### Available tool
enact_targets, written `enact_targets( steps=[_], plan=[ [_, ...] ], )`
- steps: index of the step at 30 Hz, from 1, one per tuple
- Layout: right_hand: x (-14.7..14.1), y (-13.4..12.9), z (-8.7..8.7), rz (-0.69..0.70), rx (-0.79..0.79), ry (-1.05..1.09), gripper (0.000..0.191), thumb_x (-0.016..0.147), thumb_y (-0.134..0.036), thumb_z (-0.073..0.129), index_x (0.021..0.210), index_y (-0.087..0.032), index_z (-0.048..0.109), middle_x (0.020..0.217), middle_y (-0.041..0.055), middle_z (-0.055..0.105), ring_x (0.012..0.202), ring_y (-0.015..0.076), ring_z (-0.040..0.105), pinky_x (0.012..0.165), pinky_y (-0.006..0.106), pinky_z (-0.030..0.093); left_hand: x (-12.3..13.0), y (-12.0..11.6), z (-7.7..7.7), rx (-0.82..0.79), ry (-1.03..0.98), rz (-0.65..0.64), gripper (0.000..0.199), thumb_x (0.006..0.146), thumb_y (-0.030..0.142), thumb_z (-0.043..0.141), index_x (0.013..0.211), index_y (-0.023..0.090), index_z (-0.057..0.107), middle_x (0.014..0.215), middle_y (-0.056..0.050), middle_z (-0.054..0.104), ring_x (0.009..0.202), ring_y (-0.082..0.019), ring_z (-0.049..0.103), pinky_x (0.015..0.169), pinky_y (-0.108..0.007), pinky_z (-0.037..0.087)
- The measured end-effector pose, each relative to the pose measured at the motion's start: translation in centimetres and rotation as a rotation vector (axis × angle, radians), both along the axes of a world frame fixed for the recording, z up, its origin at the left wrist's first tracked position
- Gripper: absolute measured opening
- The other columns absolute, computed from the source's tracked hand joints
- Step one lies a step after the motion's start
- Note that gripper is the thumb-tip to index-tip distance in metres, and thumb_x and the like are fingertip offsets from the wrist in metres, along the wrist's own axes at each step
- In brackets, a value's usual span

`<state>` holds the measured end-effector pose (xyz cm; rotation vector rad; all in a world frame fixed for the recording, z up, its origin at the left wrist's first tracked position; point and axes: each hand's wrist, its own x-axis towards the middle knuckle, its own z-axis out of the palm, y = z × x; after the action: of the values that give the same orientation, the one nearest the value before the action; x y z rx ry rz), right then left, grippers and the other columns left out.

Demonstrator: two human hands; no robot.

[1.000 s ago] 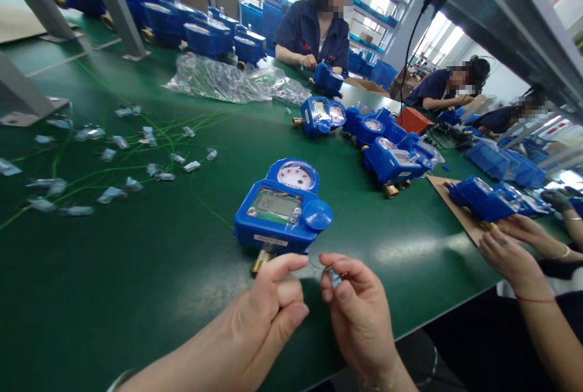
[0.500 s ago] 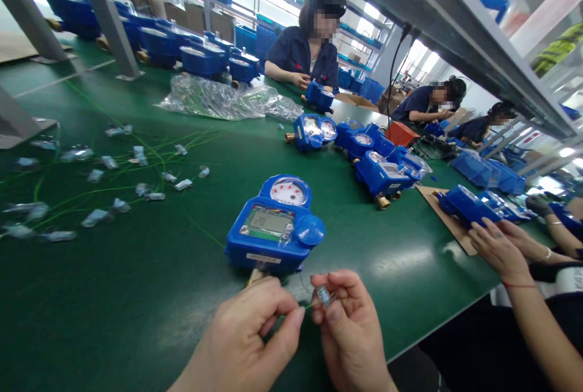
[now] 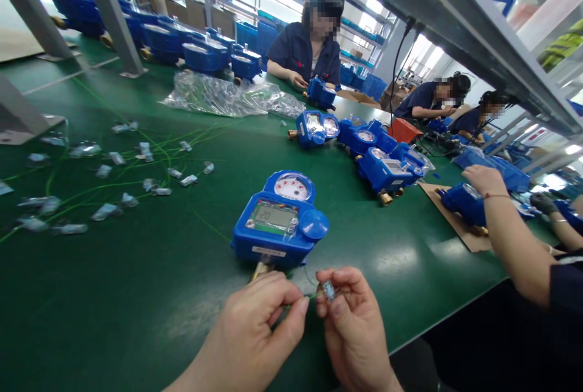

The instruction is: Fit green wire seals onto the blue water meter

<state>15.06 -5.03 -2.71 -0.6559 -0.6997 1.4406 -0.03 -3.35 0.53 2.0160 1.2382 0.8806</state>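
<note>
A blue water meter (image 3: 273, 246) with a round dial, a small display and an open round lid sits on the table in front of me. Just below it, my left hand (image 3: 255, 325) pinches a thin green wire (image 3: 313, 297) between thumb and forefinger. The wire runs to a small clear wire seal (image 3: 328, 290) with a pale blue inside, which the fingertips of my right hand (image 3: 357, 325) hold. A fine strand loops from the seal up to the meter's lower edge. The meter's brass pipe end (image 3: 261, 270) is partly hidden behind my left hand.
Several wire seals with green wires (image 3: 104, 212) lie scattered at the left. Beyond them is a clear plastic bag (image 3: 214, 96). Other blue meters (image 3: 387, 170) stand at the right and back. A co-worker's arm (image 3: 517, 240) reaches over a cardboard sheet (image 3: 460, 225); metal posts (image 3: 109, 16) rise at left.
My hands keep nearly the same hold on wire and seal. At the right, the co-worker's hand has lifted from the side of a meter and now reaches above it. The view has shifted slightly.
</note>
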Motion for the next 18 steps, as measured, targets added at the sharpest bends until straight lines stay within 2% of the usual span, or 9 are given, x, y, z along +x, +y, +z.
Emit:
enact_targets(
  steps=[11,16,18],
  plan=[
    [-0.2,0.0,-0.1,0.012,0.04,0.011,0.022,0.073,-0.024,0.074,0.093,-0.026,0.064,0.098,0.0006,0.066,0.069,0.0065,0.056,0.067,0.018,0.046,-0.1,0.3,-0.4,0.031,0.02,-0.013,0.023,0.087,0.026,0.046,0.069,0.02,0.059,0.061,0.002,0.055,0.056,-0.012,0.053,0.054,-0.023,0.039],
    [-0.1,0.3,0.2,-0.013,0.008,0.009,0.024,0.07,-0.026,0.076,0.09,-0.024,0.063,0.095,0.0016,0.067,0.067,0.0076,0.057,0.065,0.02,0.048,-0.5,0.0,-0.8,0.035,0.054,-0.004,0.022,0.087,0.027,0.047,0.07,0.02,0.059,0.062,0.003,0.057,0.056,-0.012,0.055,0.053,-0.023,0.041],
    [-0.5,0.4,-0.1,-0.055,0.004,0.008,0.029,0.065,-0.03,0.08,0.087,-0.022,0.063,0.091,0.0026,0.067,0.064,0.0087,0.058,0.06,0.021,0.048,-0.4,0.2,-1.0,0.094,0.047,0.008,0.023,0.087,0.029,0.048,0.069,0.02,0.059,0.06,0.004,0.057,0.054,-0.011,0.054,0.051,-0.021,0.041]
  ],
)
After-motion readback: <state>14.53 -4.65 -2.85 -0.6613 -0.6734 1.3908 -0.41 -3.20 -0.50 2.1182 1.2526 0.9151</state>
